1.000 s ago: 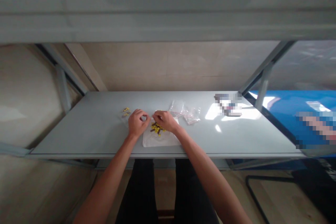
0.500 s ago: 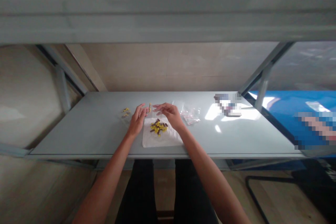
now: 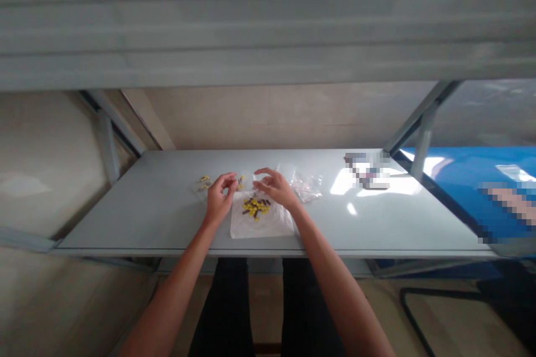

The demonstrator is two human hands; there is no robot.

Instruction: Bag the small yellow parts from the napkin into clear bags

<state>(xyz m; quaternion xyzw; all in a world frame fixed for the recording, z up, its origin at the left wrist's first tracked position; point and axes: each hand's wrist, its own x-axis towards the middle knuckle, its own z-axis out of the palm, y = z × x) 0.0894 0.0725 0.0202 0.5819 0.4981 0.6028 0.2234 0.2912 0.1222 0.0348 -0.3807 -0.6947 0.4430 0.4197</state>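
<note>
**Q:** While the head view is followed, where are the small yellow-and-brown pieces [image 3: 255, 207] found?

**A:** They are heaped on a white paper sheet [image 3: 262, 227] on a grey table [image 3: 125, 234]; 2 smaller groups lie further left, and clear zip bags [image 3: 307, 188] are placed to the right.

**Q:** How are the fingers held?

**A:** Those of the left hand [image 3: 220, 198] are curled, but whether a piece is pinched cannot be told. Those of the right hand [image 3: 272, 187] are loosely open, and nothing is gripped.

**Q:** How will the pieces handle?

**A:** They are judged light, stiff and apt to roll, so each is best taken by its 2 ends.
</note>
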